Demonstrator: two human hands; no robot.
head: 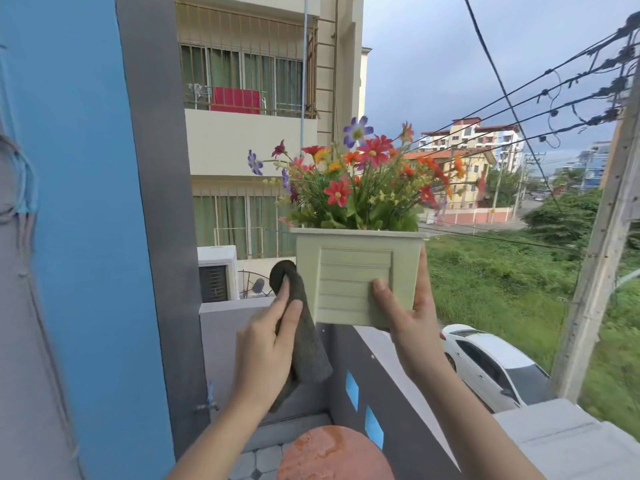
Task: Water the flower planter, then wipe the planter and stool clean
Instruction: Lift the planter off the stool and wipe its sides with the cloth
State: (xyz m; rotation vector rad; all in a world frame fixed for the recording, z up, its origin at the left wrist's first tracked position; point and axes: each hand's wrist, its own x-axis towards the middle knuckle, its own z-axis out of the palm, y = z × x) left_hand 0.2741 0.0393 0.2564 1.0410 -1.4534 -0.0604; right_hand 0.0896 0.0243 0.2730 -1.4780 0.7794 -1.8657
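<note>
Planter (356, 275) gripped by right hand (408, 317); left hand (266, 344) presses cloth (304, 337) beside it.

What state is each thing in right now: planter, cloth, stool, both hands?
Planter: lifted off the stool, upright, flowers in it.
Cloth: bunched, pressed against the planter's left side.
Stool: below, bare, with wet patches on its top.
Left hand: gripping the cloth.
Right hand: holding the planter.

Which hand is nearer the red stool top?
Left. The left hand, holding the cloth, is almost above the stool; the right hand grips the planter, higher up.
</note>
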